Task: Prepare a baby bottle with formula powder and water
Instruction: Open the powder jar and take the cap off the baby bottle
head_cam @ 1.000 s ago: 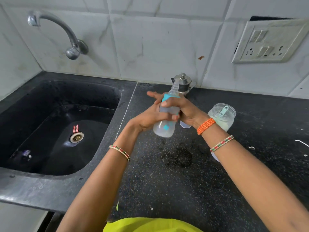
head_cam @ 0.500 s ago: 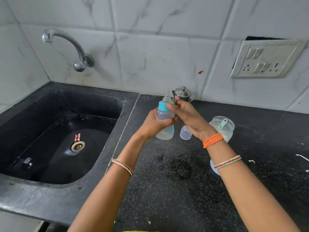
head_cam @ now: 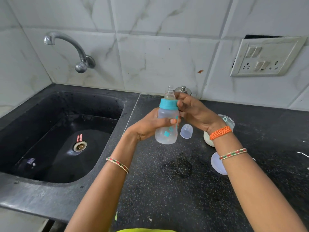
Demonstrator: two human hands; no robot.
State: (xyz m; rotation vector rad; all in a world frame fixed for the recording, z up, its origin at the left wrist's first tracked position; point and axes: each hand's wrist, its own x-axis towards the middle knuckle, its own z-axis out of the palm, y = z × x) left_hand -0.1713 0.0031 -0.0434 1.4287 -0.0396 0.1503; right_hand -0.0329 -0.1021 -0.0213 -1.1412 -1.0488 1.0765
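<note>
Hands: left hand (head_cam: 150,126) wraps the baby bottle (head_cam: 167,124) held upright above bench (head_cam: 167,190) right of sink (head_cam: 63,136), right hand (head_cam: 195,111) pinches teal collar (head_cam: 168,104); if cross-threaded, prob leaks w/ shaking.

The baby bottle (head_cam: 167,124) is held above the counter (head_cam: 175,190); its cap (head_cam: 186,131) stands just right of the grip, the sink (head_cam: 55,139) well left.

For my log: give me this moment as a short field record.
bottle: upright, above the counter, teal collar and teat on
left hand: grips bottle body
right hand: fingers at the collar
clear cap: on counter, off the bottle
powder jar: open, behind right wrist
sink: left of the counter
</note>
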